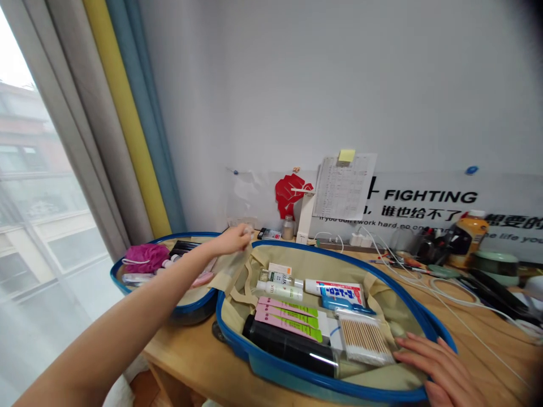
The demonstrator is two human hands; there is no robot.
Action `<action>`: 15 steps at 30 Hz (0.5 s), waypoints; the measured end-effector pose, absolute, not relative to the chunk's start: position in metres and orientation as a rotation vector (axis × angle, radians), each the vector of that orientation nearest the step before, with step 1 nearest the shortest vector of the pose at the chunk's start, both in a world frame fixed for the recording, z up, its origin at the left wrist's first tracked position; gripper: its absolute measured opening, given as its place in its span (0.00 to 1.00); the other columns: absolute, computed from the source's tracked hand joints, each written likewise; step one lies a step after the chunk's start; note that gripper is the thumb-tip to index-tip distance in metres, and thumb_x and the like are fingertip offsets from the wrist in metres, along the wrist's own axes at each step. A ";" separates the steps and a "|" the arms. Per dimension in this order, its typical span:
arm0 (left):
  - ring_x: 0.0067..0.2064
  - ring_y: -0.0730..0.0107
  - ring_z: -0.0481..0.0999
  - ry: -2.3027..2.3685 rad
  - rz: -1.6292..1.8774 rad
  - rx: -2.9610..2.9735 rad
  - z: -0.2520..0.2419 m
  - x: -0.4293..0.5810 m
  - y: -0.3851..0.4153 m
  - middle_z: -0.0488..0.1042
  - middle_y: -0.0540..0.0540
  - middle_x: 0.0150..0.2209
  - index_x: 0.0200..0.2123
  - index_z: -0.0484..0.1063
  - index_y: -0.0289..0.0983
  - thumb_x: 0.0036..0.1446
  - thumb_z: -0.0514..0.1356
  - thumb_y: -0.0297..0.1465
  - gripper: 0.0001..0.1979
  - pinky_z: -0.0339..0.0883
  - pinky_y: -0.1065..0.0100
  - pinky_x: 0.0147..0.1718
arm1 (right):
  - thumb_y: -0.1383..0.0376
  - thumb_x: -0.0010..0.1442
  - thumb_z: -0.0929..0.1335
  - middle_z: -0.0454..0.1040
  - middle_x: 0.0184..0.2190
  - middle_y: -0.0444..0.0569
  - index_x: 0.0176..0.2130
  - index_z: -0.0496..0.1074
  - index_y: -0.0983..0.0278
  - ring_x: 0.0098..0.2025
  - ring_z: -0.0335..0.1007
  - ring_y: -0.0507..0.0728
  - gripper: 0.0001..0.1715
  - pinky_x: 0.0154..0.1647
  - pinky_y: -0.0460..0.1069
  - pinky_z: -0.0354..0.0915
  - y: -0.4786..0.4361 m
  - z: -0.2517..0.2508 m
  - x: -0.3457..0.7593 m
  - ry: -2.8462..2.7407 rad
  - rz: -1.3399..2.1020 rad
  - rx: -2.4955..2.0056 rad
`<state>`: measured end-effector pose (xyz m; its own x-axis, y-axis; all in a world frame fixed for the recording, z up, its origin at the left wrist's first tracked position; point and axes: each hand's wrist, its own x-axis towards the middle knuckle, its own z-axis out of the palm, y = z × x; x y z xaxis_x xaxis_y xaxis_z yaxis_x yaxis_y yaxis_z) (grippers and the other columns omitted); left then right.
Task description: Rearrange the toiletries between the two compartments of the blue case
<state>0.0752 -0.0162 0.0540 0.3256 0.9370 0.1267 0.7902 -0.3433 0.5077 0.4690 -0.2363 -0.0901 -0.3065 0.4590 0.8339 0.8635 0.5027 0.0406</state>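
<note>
My left hand [233, 240] reaches across an open blue-rimmed suitcase [322, 384], its fingers pinching the top of a beige lining flap [231, 265]. My right hand [436, 367] lies open on the lining near the suitcase's right rim. Packed in the lining are a black bottle [291, 346], pink-and-green boxes [288, 319], a pack of cotton swabs [362, 339], a toothpaste tube [335, 292] and a white bottle [280, 291]. The other suitcase half [165, 299] lies left of my left forearm, holding a magenta mesh pouch [146, 258].
The suitcase rests on a wooden desk [487, 345], whose edge runs near the window. White cables, an orange-capped bottle [466, 240] and a green lidded container [496, 265] stand at the back right. Curtains [127, 118] hang at the left.
</note>
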 end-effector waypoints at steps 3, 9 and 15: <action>0.24 0.76 0.67 1.267 0.577 2.173 0.048 0.126 -0.028 0.72 0.53 0.27 0.52 0.60 0.34 0.57 0.49 0.32 0.19 0.63 0.74 0.26 | 0.60 0.63 0.59 0.77 0.41 0.47 0.40 0.73 0.58 0.45 0.72 0.58 0.15 0.56 0.53 0.58 -0.238 -0.087 0.465 -1.942 -0.627 -1.096; 0.26 0.77 0.71 1.048 0.219 2.414 0.023 0.191 -0.041 0.78 0.51 0.36 0.50 0.62 0.38 0.59 0.52 0.30 0.14 0.65 0.74 0.28 | 0.56 0.63 0.59 0.77 0.43 0.48 0.40 0.75 0.57 0.47 0.72 0.59 0.18 0.59 0.57 0.57 -0.242 -0.097 0.466 -1.849 -0.414 -1.213; 0.48 0.65 0.73 1.037 0.118 2.661 -0.005 0.212 -0.039 0.75 0.46 0.47 0.44 0.72 0.41 0.56 0.57 0.31 0.12 0.65 0.68 0.44 | 0.57 0.63 0.60 0.76 0.44 0.46 0.41 0.74 0.56 0.48 0.71 0.57 0.16 0.60 0.55 0.55 -0.246 -0.092 0.457 -1.817 -0.375 -1.204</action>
<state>0.2118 -0.0394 -0.0052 0.7388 0.6734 -0.0264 0.6503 -0.7021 0.2900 0.4574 -0.2458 -0.0916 -0.1248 0.5788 0.8059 0.8504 0.4807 -0.2136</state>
